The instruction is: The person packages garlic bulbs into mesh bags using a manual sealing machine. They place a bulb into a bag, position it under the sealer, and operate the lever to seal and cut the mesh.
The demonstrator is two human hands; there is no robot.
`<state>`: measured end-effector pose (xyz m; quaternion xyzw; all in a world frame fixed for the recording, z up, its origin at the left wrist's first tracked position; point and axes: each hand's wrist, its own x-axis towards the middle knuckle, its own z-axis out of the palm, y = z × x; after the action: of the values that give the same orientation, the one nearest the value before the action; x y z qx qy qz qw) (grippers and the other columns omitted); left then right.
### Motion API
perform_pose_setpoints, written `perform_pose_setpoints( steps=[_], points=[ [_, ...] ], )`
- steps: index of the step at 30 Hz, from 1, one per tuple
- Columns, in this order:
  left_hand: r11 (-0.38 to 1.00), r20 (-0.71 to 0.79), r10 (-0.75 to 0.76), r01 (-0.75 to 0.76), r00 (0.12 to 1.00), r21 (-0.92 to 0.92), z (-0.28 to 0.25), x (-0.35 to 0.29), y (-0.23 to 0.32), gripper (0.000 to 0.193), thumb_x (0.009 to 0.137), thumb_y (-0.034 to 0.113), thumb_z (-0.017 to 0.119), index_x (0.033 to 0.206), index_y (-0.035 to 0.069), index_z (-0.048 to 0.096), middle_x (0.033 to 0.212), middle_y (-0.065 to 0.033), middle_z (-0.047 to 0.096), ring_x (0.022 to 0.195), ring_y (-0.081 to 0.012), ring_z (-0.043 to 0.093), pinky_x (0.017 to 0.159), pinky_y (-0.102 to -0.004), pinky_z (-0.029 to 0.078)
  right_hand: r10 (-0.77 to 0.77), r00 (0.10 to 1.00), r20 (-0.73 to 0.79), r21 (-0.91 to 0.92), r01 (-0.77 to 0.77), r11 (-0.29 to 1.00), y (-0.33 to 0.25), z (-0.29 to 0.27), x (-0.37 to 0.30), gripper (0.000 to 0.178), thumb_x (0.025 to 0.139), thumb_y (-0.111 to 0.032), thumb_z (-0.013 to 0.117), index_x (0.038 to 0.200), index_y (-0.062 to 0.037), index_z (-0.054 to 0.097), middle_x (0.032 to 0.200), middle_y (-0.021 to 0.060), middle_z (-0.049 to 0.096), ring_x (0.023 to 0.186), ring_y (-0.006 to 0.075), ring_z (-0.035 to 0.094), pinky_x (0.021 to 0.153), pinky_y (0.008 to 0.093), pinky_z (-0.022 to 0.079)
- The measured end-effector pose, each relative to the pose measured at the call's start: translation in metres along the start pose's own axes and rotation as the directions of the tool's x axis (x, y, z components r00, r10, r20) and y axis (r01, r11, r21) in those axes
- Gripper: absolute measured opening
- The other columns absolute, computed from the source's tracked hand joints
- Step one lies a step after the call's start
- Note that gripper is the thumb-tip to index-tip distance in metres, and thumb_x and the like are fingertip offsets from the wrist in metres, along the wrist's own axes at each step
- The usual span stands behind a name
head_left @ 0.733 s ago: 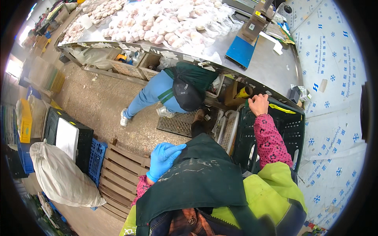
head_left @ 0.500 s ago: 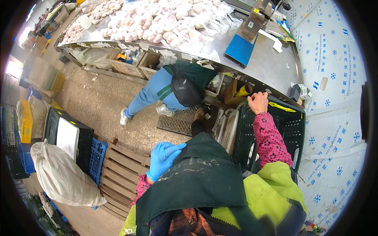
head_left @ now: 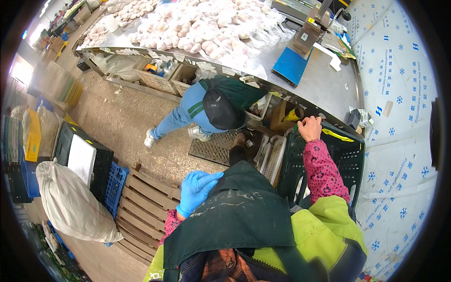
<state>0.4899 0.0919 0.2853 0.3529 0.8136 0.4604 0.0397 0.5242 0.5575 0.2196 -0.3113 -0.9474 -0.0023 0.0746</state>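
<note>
My left hand (head_left: 197, 191), in a blue glove, rests against the dark green apron (head_left: 235, 207) over my lap. Its fingers are pressed together, and whatever they may pinch is hidden. Bare and stretched forward, my right hand (head_left: 310, 129) curls its fingers over the near-table rim of a dark green plastic crate (head_left: 347, 162). This perforated crate stands to my right, partly covered by my pink patterned sleeve. A yellow roll-shaped object (head_left: 294, 114) lies just left of the right hand, under the table edge.
A metal table (head_left: 329, 94) ahead carries heaps of garlic bulbs (head_left: 206, 28) and a blue-topped scale (head_left: 292, 65). Another person (head_left: 211, 110) in a dark cap bends beside it. A slatted wooden pallet (head_left: 145, 207), a white sack (head_left: 75, 202) and stacked crates stand left. A printed panel wall (head_left: 394, 141) bounds the right.
The view has tilted slightly, so the table and garlic appear a little further right. Both hands keep nearly the same places, and the right one stays at the crate's rim.
</note>
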Motion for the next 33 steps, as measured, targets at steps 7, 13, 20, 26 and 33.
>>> perform_pose_setpoints(
  steps=[7,13,20,26,33],
  points=[
    [1.0,-0.034,-0.017,0.017,0.999,-0.001,0.005,-0.003,-0.002,0.029,0.078,0.016,0.07,0.106,0.02,0.072,0.078,-0.0027,0.062,0.073,-0.0218,0.058,0.068,-0.0325,0.045,0.022,1.0,0.008,-0.027,-0.022,0.999,-0.006,-0.004,-0.001,0.026,0.077,-0.032,0.065,0.077,-0.0067,0.071,0.092,0.0093,0.061,0.103,0.0319,0.049,0.08,0.0471,0.045],
    [1.0,-0.034,-0.004,0.003,0.999,-0.026,0.006,-0.003,-0.005,0.029,0.078,0.016,0.07,0.107,0.02,0.072,0.078,-0.0032,0.061,0.073,-0.0221,0.058,0.068,-0.0329,0.045,0.028,1.0,0.013,-0.019,-0.028,0.999,-0.005,-0.001,0.0,0.025,0.078,-0.032,0.064,0.077,-0.0071,0.071,0.092,0.0081,0.061,0.103,0.0316,0.049,0.079,0.0466,0.045],
    [1.0,-0.016,0.011,-0.011,1.0,-0.002,0.003,0.0,-0.006,0.029,0.079,0.016,0.069,0.107,0.02,0.071,0.077,-0.0024,0.06,0.072,-0.0212,0.057,0.067,-0.0322,0.043,0.017,1.0,-0.007,-0.033,-0.017,0.999,-0.007,-0.003,-0.001,0.024,0.078,-0.031,0.065,0.077,-0.0072,0.071,0.091,0.0081,0.061,0.101,0.0313,0.049,0.078,0.0462,0.045],
    [1.0,-0.022,0.002,-0.002,1.0,-0.008,0.003,0.0,-0.008,0.028,0.079,0.016,0.069,0.107,0.02,0.072,0.076,-0.0024,0.06,0.071,-0.0213,0.057,0.066,-0.0323,0.044,0.037,0.999,0.036,-0.047,-0.036,0.998,-0.008,-0.004,-0.001,0.026,0.079,-0.031,0.065,0.079,-0.0065,0.071,0.093,0.0081,0.06,0.102,0.0311,0.048,0.079,0.0459,0.044],
    [1.0,-0.023,0.005,-0.005,1.0,-0.01,0.002,0.001,-0.009,0.028,0.079,0.017,0.069,0.107,0.021,0.071,0.077,-0.0026,0.061,0.072,-0.0215,0.057,0.067,-0.0326,0.044,0.035,0.999,0.038,-0.042,-0.034,0.999,-0.008,-0.003,-0.001,0.026,0.079,-0.032,0.065,0.079,-0.0062,0.07,0.093,0.0082,0.06,0.103,0.0312,0.048,0.08,0.0462,0.044]
  ],
)
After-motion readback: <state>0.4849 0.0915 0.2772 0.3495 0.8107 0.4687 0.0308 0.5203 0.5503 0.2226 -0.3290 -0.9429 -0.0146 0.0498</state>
